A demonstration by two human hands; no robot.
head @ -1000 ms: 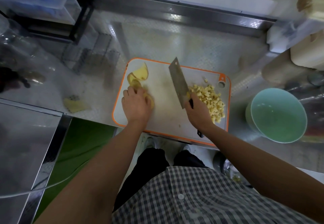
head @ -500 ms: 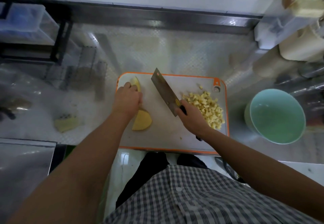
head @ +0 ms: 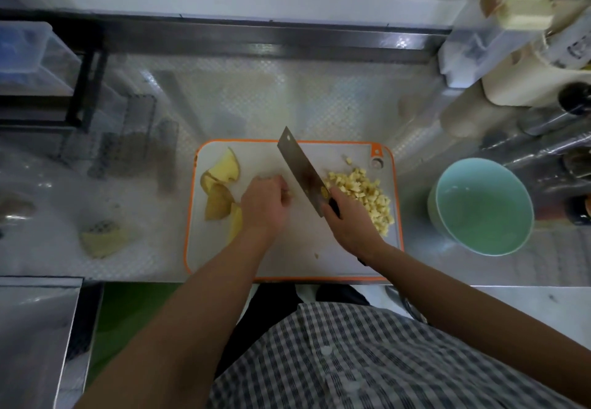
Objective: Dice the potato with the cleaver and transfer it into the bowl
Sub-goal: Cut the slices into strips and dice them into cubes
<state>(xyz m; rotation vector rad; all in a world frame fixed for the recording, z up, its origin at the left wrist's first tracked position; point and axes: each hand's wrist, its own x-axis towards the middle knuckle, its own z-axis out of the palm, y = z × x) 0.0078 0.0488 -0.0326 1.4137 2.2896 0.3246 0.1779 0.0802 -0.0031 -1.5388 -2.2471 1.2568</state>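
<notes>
A white cutting board (head: 287, 258) with an orange rim lies in the middle of the counter. My right hand (head: 350, 224) grips the black handle of the cleaver (head: 302, 171), whose blade slants up and to the left over the board. Right of the blade sits a pile of diced potato (head: 364, 197). Just left of the blade is my left hand (head: 265, 205), fingers curled down on a pale potato piece that is mostly hidden. Several potato slices (head: 224, 184) lie at the board's left side. The pale green bowl (head: 483, 207) stands to the right of the board.
A potato scrap (head: 102, 240) lies on the counter left of the board. Bottles and a cream container (head: 524, 85) crowd the back right corner. A dark rack with a plastic box (head: 32, 56) stands at the back left. The counter's front edge runs just below the board.
My left hand has moved from the slices at the board's upper left to the middle, next to the blade. The cleaver has stayed roughly in place.
</notes>
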